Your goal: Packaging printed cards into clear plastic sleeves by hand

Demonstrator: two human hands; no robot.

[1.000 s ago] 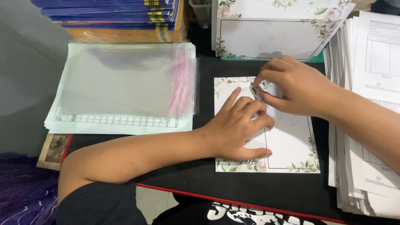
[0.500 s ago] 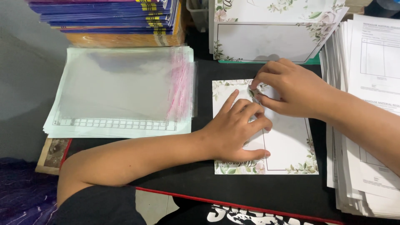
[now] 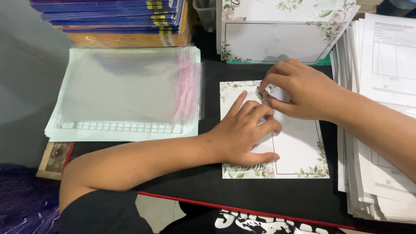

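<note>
The left hand [image 3: 247, 132] lay flat with its fingers spread a little, pressing down on a white card with a flower border [image 3: 299, 151] that sat on the black table [image 3: 208, 186]. The right hand [image 3: 299, 93] had its fingertips [image 3: 265, 84] pinched together on a small bit at the top of that card. A pile of clear plastic bags [image 3: 130, 91] lay to the left, more flower cards [image 3: 277, 39] stood behind, and a tall stack of white papers [image 3: 385, 56] was on the right.

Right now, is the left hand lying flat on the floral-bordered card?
Yes, the left hand lies palm down on the floral-bordered card, fingers spread over its left part.
</note>
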